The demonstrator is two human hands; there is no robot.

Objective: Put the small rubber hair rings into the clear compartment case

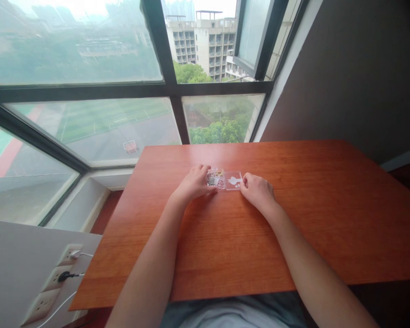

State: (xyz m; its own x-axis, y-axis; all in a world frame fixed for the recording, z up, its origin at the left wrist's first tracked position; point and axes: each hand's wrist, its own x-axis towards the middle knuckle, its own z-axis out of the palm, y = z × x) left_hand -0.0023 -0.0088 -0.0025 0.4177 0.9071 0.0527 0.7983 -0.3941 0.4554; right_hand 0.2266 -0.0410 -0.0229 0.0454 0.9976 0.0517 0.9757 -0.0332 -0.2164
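A small clear plastic box [220,183] lies on the table with its lid [233,181] folded open to the right. Several small items sit in its compartments: gold-coloured ones at the back, dark ones at the left, pinkish ones at the front. They are too small to name. My left hand [196,182] grips the box's left end, thumb at the front side and fingers at the back. At the lid's right edge, the fingers of my right hand [258,187] are closed in a pinch. A white shape shows on the lid.
The reddish-brown wooden table [328,214] stretches around both arms, its far edge by the window frame [176,91]. At lower left, a wall socket strip [54,278] holds a white plug [75,254] and a black plug [64,276]. A grey wall rises at right.
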